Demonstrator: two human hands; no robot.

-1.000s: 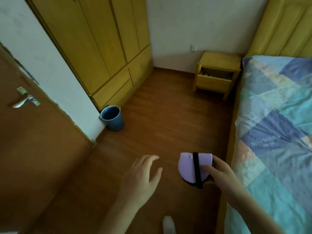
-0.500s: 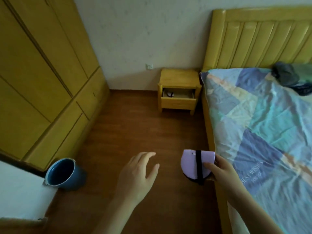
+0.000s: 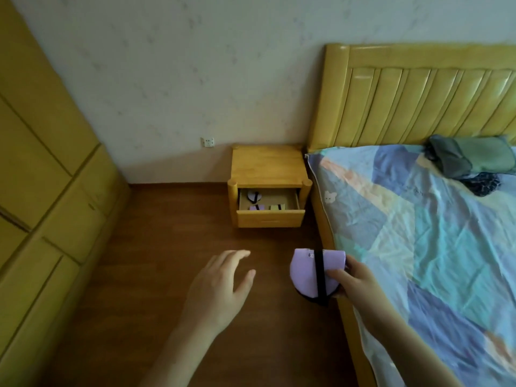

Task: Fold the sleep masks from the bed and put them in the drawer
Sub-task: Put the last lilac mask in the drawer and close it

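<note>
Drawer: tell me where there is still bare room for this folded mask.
The open drawer has bare bottom at its right and back, right of the round mask in the back-left corner. The front edge is crowded: a purple mask and a yellow one lie there side by side.

Folded purple sleep mask [image 3: 312,273] in right hand [image 3: 353,283]

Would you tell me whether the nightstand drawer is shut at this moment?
No, the drawer of the nightstand stands pulled out, with folded masks visible inside it.
</note>
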